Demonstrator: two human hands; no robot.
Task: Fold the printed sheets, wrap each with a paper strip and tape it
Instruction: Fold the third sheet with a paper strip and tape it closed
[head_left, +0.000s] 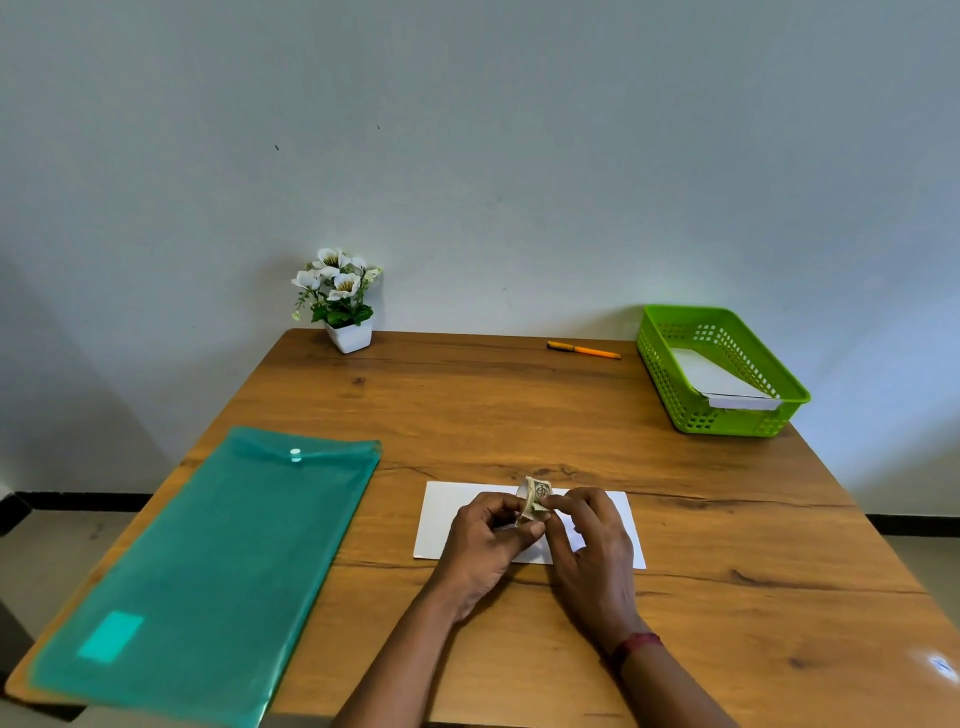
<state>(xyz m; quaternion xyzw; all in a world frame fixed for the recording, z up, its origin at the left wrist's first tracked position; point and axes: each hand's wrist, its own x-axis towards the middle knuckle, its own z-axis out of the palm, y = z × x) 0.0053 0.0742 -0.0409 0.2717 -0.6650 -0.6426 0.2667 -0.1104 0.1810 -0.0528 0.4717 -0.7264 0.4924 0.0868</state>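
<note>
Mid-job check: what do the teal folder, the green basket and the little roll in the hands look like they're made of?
Teal folder: thin flexible plastic, soft sheen, with a snap button. Green basket: rigid moulded plastic, perforated walls, slight sheen. Roll, pinched by left hand and right hand: probably beige paper tape, matte, with a zigzag-cut end; too small to be sure.

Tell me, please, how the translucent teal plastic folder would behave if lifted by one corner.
The translucent teal plastic folder looks thin and lies flat, so it would probably sag and feel light. Its glossy surface may slide easily on the wooden table.
</note>
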